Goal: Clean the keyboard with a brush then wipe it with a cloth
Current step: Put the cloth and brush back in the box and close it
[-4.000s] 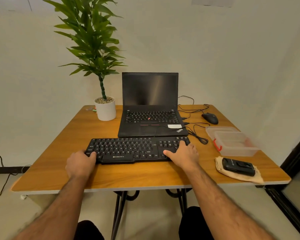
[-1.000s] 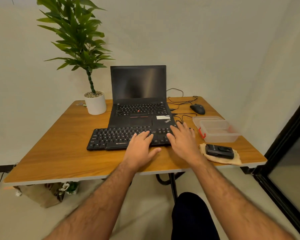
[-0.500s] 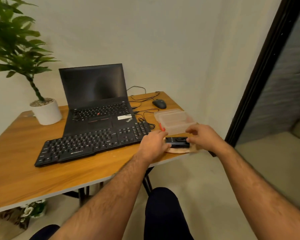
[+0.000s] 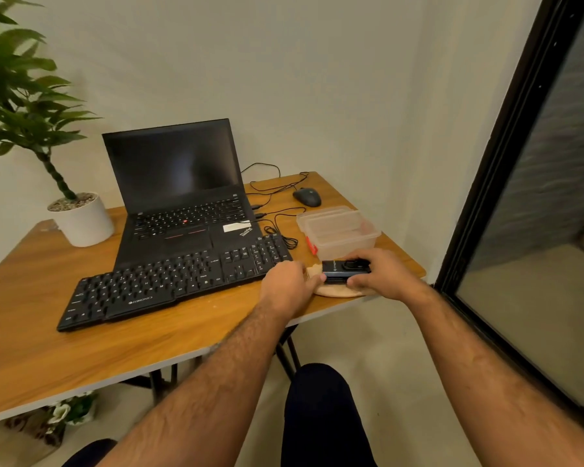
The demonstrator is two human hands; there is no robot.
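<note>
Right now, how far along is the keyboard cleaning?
Barely begun. Nothing shows the keyboard as brushed or wiped. Both hands are at the table's right edge: the right hand grips the black brush case above the tan cloth, and the left hand touches its near end. Left to do: getting the brush out, brushing the keys, then wiping them with the cloth.

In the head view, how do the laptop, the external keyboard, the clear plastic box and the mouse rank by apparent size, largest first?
1. laptop, counting its open screen
2. keyboard, long but thin
3. clear plastic box
4. mouse; it lies farthest from the camera, which makes it look smaller still.
</note>
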